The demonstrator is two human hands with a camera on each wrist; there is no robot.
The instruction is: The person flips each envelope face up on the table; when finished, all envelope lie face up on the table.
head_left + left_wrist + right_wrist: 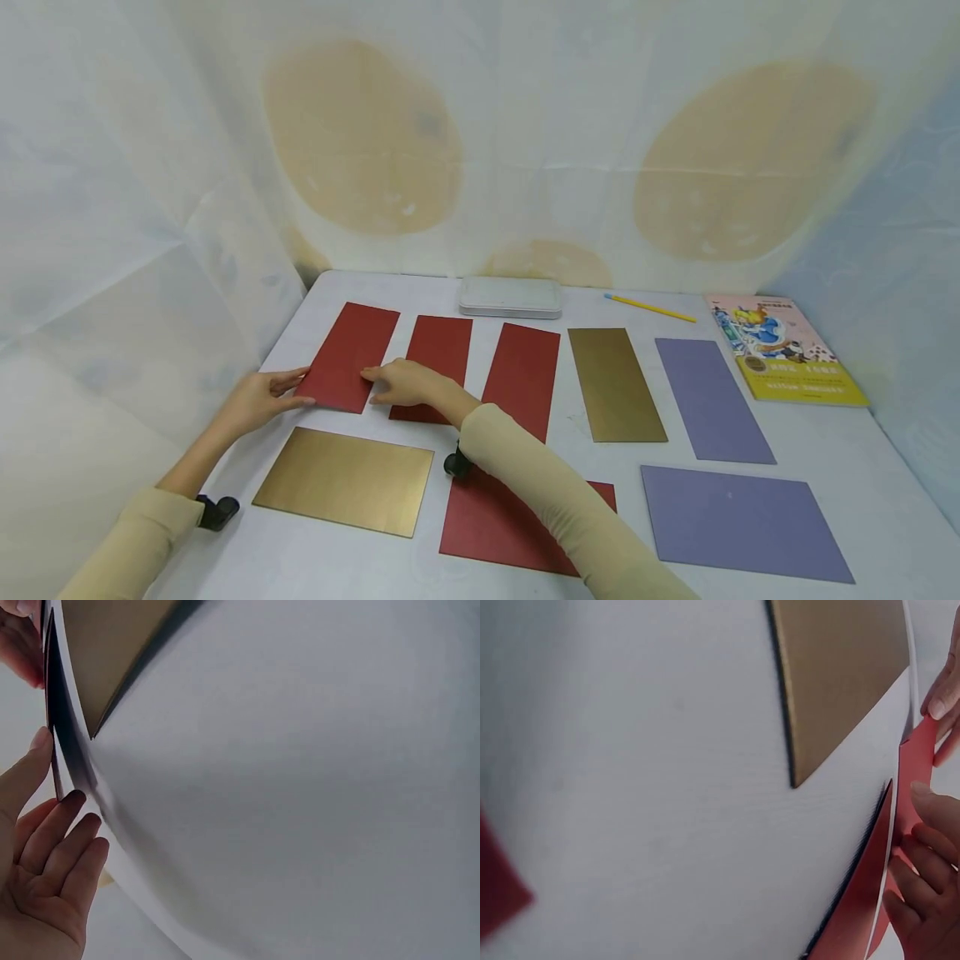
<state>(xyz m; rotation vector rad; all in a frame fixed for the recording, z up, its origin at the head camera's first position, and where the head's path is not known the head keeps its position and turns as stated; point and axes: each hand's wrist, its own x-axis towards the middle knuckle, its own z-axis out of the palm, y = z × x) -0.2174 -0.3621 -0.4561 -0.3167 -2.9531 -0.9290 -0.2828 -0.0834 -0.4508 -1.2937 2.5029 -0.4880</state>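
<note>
At the far left of the table is a red rectangular card (351, 354), held between both hands. My left hand (258, 402) pinches its near left corner; in the left wrist view the thumb lies on one face and fingers (56, 844) on the other. My right hand (411, 382) pinches the card's right edge and reaches over a second red card (442, 346). Seen from the right wrist, the held card (921, 754) slants above the table, thumb on top and fingers beneath. A gold card (348, 479) lies just in front of the hands.
Farther right lie another red card (525, 367), a gold card (617, 383) and two purple cards, one upright (712, 400) and one crosswise (742, 521). My right forearm crosses a near red card (487, 521). Behind are a pale case (510, 296), a pencil (651, 307) and a book (783, 350).
</note>
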